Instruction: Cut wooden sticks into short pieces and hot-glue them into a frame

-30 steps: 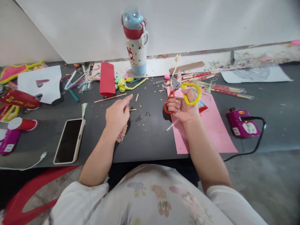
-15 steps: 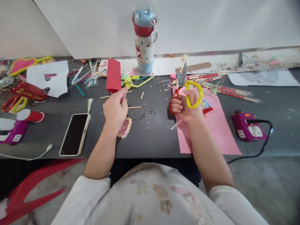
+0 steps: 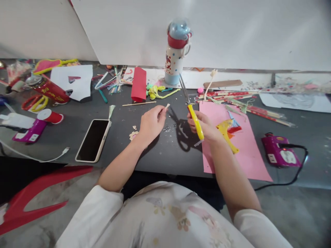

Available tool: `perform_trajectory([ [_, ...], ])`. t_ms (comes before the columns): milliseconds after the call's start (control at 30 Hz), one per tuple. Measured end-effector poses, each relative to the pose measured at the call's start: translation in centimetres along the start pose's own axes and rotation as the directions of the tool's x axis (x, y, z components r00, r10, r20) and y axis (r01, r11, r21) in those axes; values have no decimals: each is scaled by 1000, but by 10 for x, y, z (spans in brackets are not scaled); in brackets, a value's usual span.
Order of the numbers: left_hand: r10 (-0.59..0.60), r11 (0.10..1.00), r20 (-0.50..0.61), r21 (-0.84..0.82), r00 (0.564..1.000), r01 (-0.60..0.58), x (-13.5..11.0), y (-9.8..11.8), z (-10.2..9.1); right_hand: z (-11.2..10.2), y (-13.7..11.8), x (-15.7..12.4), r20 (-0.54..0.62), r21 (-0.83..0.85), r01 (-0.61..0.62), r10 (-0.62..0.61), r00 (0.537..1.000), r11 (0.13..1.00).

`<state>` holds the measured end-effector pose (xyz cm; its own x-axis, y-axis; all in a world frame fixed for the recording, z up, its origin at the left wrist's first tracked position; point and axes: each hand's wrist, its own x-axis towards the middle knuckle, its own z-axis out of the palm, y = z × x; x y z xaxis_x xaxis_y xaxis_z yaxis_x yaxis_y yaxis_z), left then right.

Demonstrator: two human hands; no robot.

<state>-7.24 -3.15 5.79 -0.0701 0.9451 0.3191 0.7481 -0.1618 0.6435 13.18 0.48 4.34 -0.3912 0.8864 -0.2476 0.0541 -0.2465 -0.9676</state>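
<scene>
My left hand (image 3: 153, 123) is closed in a pinch, with the short pale end of what looks like a thin wooden stick (image 3: 167, 106) poking out past the fingertips. Partly hidden behind its wrist lies a small pink piece edged with pale bits (image 3: 132, 135). To the right, my right hand (image 3: 203, 124) grips scissors (image 3: 195, 120) with a yellow handle, their blades pointing up and away from me. The scissors' shadow falls on the table between the hands. One long thin stick (image 3: 139, 103) lies beyond my left hand.
A phone (image 3: 93, 140) lies at left, near a red thread spool (image 3: 53, 117) and a can (image 3: 51, 91). A bottle (image 3: 174, 57) stands at the back. Pink paper (image 3: 248, 151) lies under my right forearm, carrying a yellow glue gun (image 3: 227, 134); a purple box (image 3: 280, 151) sits farther right.
My left hand has moved right, and a pale stick end now shows at its fingertips. The scissors have turned, their blades now tilting toward the upper left. The view has shifted slightly.
</scene>
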Motion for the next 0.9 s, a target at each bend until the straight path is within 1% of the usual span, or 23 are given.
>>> perform_trajectory([
  [100, -31, 989, -91, -145, 995, 18, 1, -1, -4, 6, 2, -4, 18, -139, 71, -69, 997, 988],
  [167, -32, 977, -148, -212, 988, 0, 1, -1, -5, 8, 3, -7, 47, -222, 130, -123, 991, 966],
  [233, -24, 967, -188, -252, 982, -25, 1, -1, -6, 10, 3, -9, 80, -262, 181, -165, 983, 948],
  [300, -13, 962, -202, -271, 979, -44, 1, 0, -5, 11, 3, -11, 103, -281, 205, -183, 978, 937],
  [433, 7, 954, -196, -293, 981, -65, 0, 0, -5, 12, 2, -13, 126, -350, 229, -197, 972, 908],
  [567, 35, 958, -199, -274, 979, -89, 1, -2, -4, 12, 2, -13, 127, -414, 245, -211, 969, 877],
  [667, 60, 966, -176, -238, 983, -102, 1, -4, -4, 14, 2, -14, 124, -435, 246, -213, 969, 866],
  [900, 58, 992, -130, -102, 990, -72, -1, -4, -3, 16, 0, -16, 124, -396, 231, -198, 972, 889],
])
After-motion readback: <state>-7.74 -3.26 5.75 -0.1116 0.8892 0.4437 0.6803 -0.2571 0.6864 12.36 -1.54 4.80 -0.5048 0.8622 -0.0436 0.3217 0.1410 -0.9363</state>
